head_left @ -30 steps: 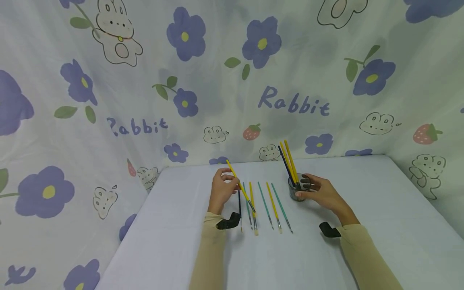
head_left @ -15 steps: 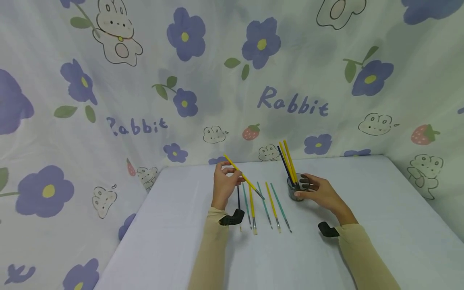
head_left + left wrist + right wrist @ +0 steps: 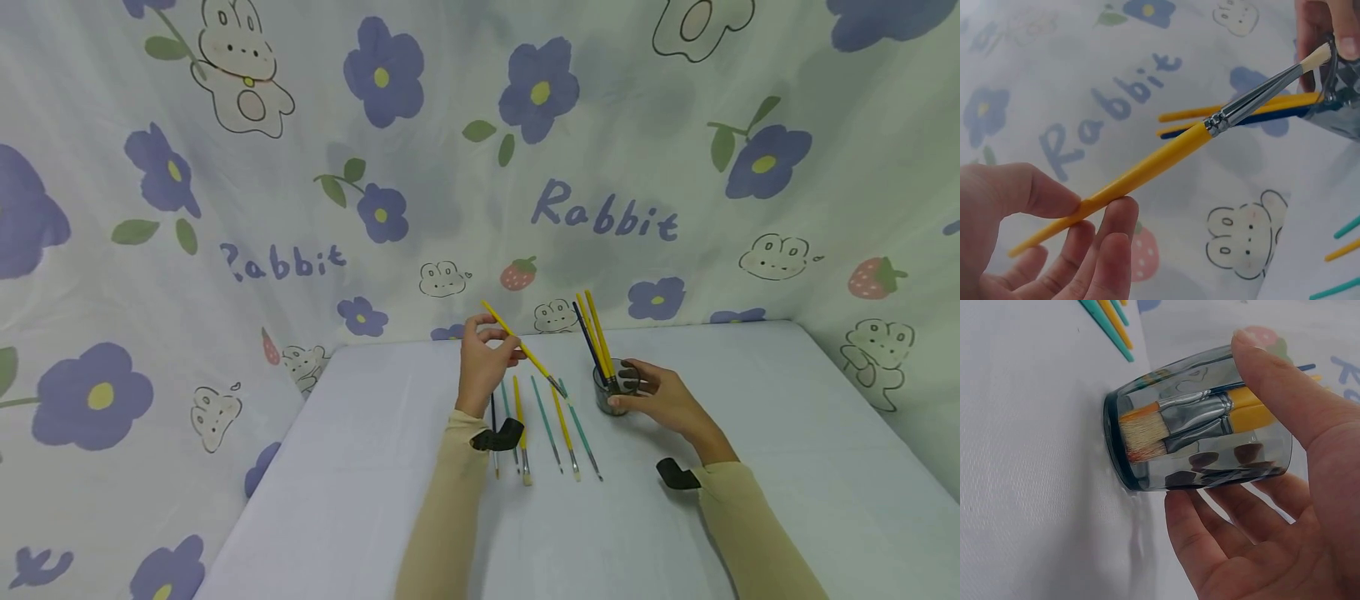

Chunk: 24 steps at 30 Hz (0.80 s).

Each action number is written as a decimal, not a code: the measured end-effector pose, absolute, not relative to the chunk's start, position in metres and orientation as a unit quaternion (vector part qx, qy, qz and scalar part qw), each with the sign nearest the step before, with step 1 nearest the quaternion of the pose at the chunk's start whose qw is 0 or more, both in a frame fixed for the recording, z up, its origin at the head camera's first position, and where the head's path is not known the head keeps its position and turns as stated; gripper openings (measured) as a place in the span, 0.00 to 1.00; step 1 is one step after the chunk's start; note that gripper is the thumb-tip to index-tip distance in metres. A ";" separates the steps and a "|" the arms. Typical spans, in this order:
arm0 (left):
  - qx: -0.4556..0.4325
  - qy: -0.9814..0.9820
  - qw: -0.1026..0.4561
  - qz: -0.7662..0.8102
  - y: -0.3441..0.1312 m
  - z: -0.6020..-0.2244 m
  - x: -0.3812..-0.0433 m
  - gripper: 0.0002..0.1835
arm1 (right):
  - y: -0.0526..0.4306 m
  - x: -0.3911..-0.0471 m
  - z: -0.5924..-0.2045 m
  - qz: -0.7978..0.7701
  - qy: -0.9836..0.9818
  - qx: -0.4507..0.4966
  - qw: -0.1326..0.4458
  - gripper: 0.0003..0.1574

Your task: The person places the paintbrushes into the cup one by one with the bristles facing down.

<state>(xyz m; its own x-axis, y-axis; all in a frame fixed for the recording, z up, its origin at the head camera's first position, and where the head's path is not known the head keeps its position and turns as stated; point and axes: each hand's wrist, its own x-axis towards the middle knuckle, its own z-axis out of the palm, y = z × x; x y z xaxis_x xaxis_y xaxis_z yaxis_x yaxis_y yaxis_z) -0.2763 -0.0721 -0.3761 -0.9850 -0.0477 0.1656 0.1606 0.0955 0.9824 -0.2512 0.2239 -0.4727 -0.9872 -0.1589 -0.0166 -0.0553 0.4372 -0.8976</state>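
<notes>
My left hand (image 3: 483, 367) pinches a yellow paintbrush (image 3: 1147, 165) by its handle, between thumb and fingers. The brush slants down to the right, its pale bristles toward the glass and apart from it in the head view. With thumb and curled fingers, my right hand (image 3: 671, 404) grips a clear glass cup (image 3: 1197, 456) on the table. Two yellow paintbrushes (image 3: 596, 333) and a dark blue paintbrush (image 3: 588, 333) lean inside the cup, bristles down against its bottom. Between the hands, several green, yellow and dark paintbrushes (image 3: 564, 425) lie in a row, bristles toward me.
A white cloth covers the table (image 3: 337, 500). Behind it hangs a curtain (image 3: 450, 208) printed with flowers, rabbits and strawberries. Black wrist mounts (image 3: 678, 475) sit at both sleeves.
My left hand has moved right and slightly farther away with the yellow paintbrush, which now tilts more toward the cup. My right hand stays on the cup.
</notes>
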 end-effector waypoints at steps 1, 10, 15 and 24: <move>-0.040 -0.736 0.078 -0.671 -0.070 -0.375 -0.277 0.28 | 0.224 -0.251 -0.472 -0.526 0.847 -0.062 0.049 0.60; -0.054 -0.736 0.087 -0.670 -0.050 -0.367 -0.283 0.27 | 0.224 -0.252 -0.473 -0.523 0.849 -0.060 0.049 0.61; -0.061 -0.739 0.088 -0.665 -0.039 -0.366 -0.286 0.27 | 0.224 -0.252 -0.474 -0.528 0.845 -0.066 0.045 0.60; -0.069 -0.760 0.106 -0.637 -0.020 -0.367 -0.291 0.26 | 0.224 -0.252 -0.474 -0.523 0.849 -0.064 0.045 0.61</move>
<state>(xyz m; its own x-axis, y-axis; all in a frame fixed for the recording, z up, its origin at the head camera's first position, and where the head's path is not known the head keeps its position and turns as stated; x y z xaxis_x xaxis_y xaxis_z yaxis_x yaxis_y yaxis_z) -0.2912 -0.0202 -0.3670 -0.9680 -0.0301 0.2493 0.2402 0.1781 0.9542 -0.2518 0.2244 -0.4737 -0.9876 -0.1565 -0.0096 -0.0619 0.4454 -0.8932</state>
